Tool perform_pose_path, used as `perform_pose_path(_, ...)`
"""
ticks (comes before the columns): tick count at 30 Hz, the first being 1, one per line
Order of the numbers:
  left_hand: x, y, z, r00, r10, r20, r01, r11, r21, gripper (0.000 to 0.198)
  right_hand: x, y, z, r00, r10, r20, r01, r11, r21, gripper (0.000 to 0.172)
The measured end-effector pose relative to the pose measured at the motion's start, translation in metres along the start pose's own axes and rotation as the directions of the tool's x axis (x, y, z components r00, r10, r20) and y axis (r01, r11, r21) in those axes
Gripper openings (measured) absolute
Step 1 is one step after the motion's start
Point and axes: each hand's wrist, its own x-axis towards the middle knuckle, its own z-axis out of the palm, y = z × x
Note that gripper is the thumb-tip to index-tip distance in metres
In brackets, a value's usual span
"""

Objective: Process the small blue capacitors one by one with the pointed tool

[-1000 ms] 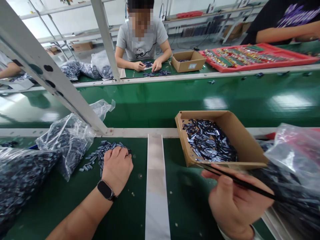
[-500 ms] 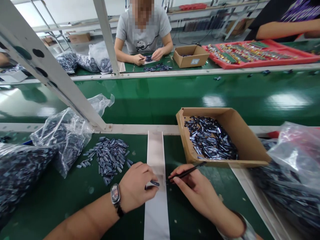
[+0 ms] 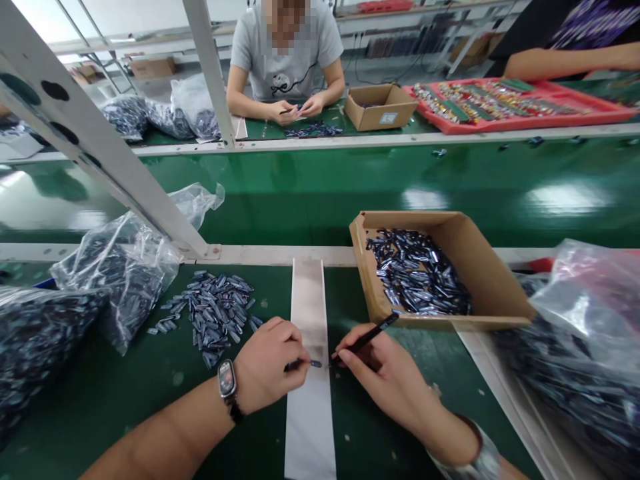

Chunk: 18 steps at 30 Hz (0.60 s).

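Note:
My left hand (image 3: 274, 360) is closed in a pinch over the white strip (image 3: 307, 427), with a small dark plastic piece (image 3: 315, 364) sticking out of its fingertips. My right hand (image 3: 383, 370) grips slim black tweezers (image 3: 373, 333) like a pen, their tip pointing left, close to that piece. Whether the tip touches it is too small to tell. Left of the strip, near my left hand, lies a loose pile of similar dark pieces (image 3: 217, 313). A cardboard box (image 3: 500, 287) holding many shiny dark pieces (image 3: 415, 273) stands beyond my right hand.
Clear plastic bags of dark pieces lie at the left (image 3: 125, 267) and right (image 3: 565, 353). A white metal post (image 3: 115, 160) slants across the left. Past the green belt (image 3: 300, 193), a person (image 3: 287, 73) works beside a small box (image 3: 380, 110) and a red tray (image 3: 460, 127).
My left fingers have turned the small piece so its end points right. The rear of the tweezers has tipped up, with their tip moved slightly left. The whole view shifted a little.

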Motion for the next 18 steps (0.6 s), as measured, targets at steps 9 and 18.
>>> perform_pose_path(9,-0.0003,-0.0011,0.0018,1.0,-0.017,0.0,0.017,1.0,0.005,0.01,0.0028,-0.0023,-0.0004,0.999,0.026,0.034,-0.027,0.999,0.042,0.021)
perform_pose_path(18,0.0001,0.0005,0.0005,0.998,-0.056,0.034,0.055,0.998,0.003,0.011,0.0041,-0.0056,0.0012,0.998,0.052,0.02,-0.053,0.996,0.074,0.026)
